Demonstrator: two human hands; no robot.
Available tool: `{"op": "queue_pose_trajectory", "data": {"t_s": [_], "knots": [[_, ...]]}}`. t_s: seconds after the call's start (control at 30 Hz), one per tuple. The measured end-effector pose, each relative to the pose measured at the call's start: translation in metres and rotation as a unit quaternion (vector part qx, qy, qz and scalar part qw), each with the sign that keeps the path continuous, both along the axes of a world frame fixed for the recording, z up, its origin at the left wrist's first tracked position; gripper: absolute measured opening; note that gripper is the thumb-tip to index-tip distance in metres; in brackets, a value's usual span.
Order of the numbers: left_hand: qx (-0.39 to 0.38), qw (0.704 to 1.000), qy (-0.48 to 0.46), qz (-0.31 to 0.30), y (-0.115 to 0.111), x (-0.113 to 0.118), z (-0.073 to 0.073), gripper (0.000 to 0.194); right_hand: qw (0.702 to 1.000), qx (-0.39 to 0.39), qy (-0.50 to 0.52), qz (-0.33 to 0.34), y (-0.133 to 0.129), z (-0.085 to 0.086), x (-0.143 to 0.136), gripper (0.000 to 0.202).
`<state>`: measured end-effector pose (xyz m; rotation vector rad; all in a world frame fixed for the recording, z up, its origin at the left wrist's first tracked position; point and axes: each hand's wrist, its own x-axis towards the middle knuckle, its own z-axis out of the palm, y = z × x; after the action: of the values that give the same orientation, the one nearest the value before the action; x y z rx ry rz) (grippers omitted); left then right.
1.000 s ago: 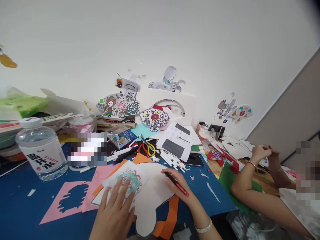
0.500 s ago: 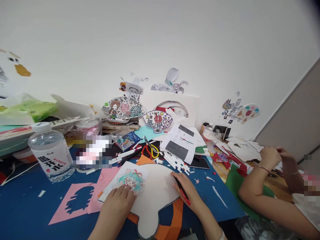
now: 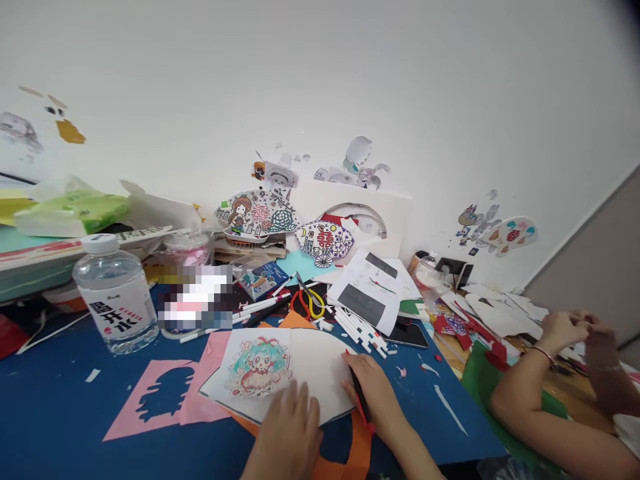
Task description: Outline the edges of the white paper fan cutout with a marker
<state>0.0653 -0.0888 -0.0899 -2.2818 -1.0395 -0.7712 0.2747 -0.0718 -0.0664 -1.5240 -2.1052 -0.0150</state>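
Note:
My right hand [image 3: 377, 390] grips a red-and-black pen [image 3: 361, 400], its red tip toward the upper right edge of a white fan-shaped card [image 3: 317, 360]. Fingers stretched out and slightly blurred, my left hand [image 3: 293, 427] is over the lower part of that card and hides its handle end. On the card's left half lies a sheet with a drawing of a teal-haired cartoon girl [image 3: 260, 367], just above my left fingertips. Orange paper [image 3: 359, 443] sticks out from underneath the card, and pink paper with a cut-out shape [image 3: 135, 400] lies to its left.
Scissors [image 3: 315, 303], white marker pens [image 3: 357, 327] and a phone [image 3: 407, 333] lie behind the card. A water bottle [image 3: 117, 300] stands at left. Decorated fans [image 3: 325, 241] lean near the wall. At right, another person's forearm [image 3: 520, 393] rests by green paper.
My left hand has slid right and down off the drawing, which now shows fully. My right hand still holds the pen at the card's edge. The view has shifted slightly left.

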Motion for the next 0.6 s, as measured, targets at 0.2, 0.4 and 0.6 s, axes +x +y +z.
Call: {"op": "queue_pose_trajectory", "data": {"t_s": [0.2,0.4,0.6], "knots": [[0.113,0.986,-0.02,-0.118,-0.012,0.018,-0.02,0.018,0.999,0.015,-0.037,-0.009,0.008,-0.004,-0.018,0.041],[0.117,0.991,0.01,-0.072,-0.006,0.016,-0.015,0.024,1.0,-0.009,-0.01,0.008,0.022,0.004,-0.021,0.035],[0.117,0.977,0.085,-0.16,-0.003,0.025,-0.002,0.025,0.966,-0.08,0.227,0.089,0.053,0.04,-0.012,0.024]]}}
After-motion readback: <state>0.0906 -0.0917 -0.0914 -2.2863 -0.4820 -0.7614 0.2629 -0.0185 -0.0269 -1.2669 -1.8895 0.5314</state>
